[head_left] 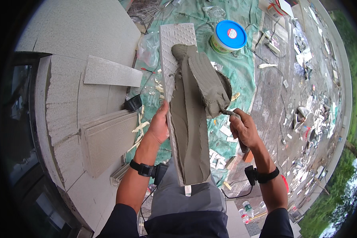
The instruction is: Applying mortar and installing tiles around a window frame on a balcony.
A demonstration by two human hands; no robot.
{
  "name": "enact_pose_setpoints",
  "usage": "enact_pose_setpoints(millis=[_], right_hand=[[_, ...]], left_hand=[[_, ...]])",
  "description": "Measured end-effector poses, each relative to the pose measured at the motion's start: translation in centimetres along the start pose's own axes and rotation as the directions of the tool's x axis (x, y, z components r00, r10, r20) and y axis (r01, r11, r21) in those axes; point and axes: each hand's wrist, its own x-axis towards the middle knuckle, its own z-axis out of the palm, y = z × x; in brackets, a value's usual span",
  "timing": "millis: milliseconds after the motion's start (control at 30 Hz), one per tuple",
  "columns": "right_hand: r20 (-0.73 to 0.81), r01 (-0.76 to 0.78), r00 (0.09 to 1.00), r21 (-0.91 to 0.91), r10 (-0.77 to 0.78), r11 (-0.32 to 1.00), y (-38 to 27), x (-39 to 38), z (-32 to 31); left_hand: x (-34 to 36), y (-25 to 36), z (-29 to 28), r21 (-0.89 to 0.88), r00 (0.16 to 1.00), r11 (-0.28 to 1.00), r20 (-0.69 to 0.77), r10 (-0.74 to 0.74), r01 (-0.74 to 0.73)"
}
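Working above a green sheet (242, 71), a person holds up a long, pale tile strip (182, 35) in front of the body, its coating apparently well past halfway: grey mortar (190, 131) covers most of the face, while the far end is bare and evening-out looks left to do. The exposed part shows a bumpy grid; the wet-looking layer lies in lengthwise ridges, thickest toward the far half, ragged at the edges. A mortar-laden trowel (226, 113) sits in the closed right hand (245, 127); the left hand (158, 123) clasps the strip's left edge, fingers hidden beneath.
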Motion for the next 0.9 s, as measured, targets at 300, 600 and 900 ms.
enact_pose_setpoints(millis=[300,600,900], right_hand=[[-0.140,-0.037,0.989,-0.572,-0.053,0.819,3.5,0.0,-5.4],[0.576,0.615,0.766,-0.786,-0.286,0.064,3.7,-7.7,-0.1],[0.296,0.329,0.838,-0.944,-0.458,-0.008,0.4,-0.8,-6.3]], left_hand=[[-1.0,0.3,-0.2,0.093,0.991,0.989,-0.076,-0.107,0.114],[-0.1,2.9,-0.5,0.180,0.989,0.973,-0.025,-0.144,0.147],[-2.1,3.1,-0.6,0.295,0.976,0.936,0.042,-0.212,0.190]])
